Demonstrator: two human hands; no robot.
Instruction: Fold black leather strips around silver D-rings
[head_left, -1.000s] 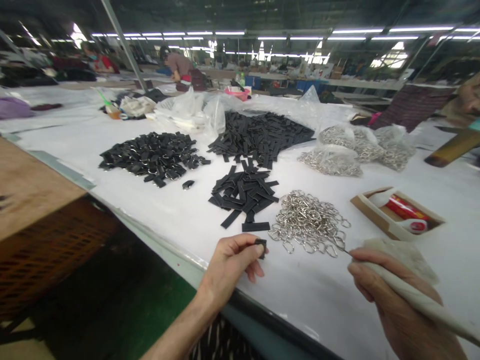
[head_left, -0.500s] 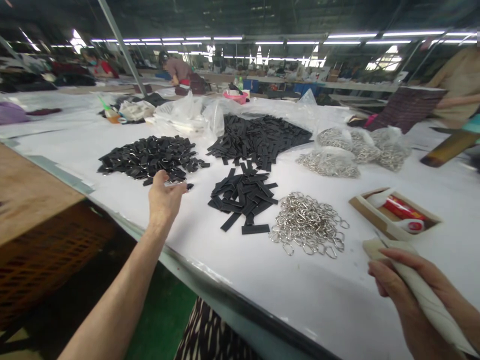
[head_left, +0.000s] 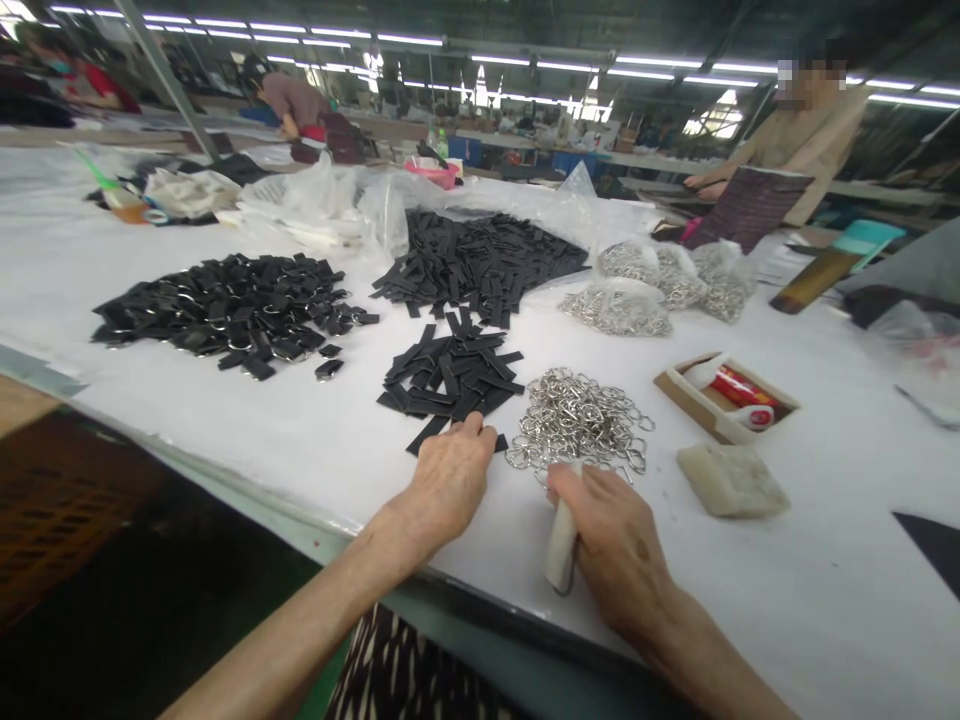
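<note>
My left hand [head_left: 454,475] bends its fingers down on a black strap piece [head_left: 501,443] at the front of a small pile of black straps [head_left: 450,375]; its fingertips are partly hidden. My right hand [head_left: 619,535] is closed around a tool with a pale, wrapped-looking handle [head_left: 561,550]. Its fingers are at the near edge of a heap of silver metal rings [head_left: 581,415], and I cannot tell whether they also pinch a ring. Left of these lies a pile of black strap loops fitted with metal rings [head_left: 232,305].
Behind lies a larger heap of black straps [head_left: 480,260], with clear bags of rings [head_left: 619,308] to its right. A cardboard box [head_left: 694,398] holding a red-and-white item and a pale block [head_left: 731,480] are at right, with a teal-lidded bottle [head_left: 832,265] farther back. People work beyond.
My left hand has left the finished-loop pile and come right to the loose straps. My right hand has carried the tool left from the pale block to the rings. The view has shifted right.
</note>
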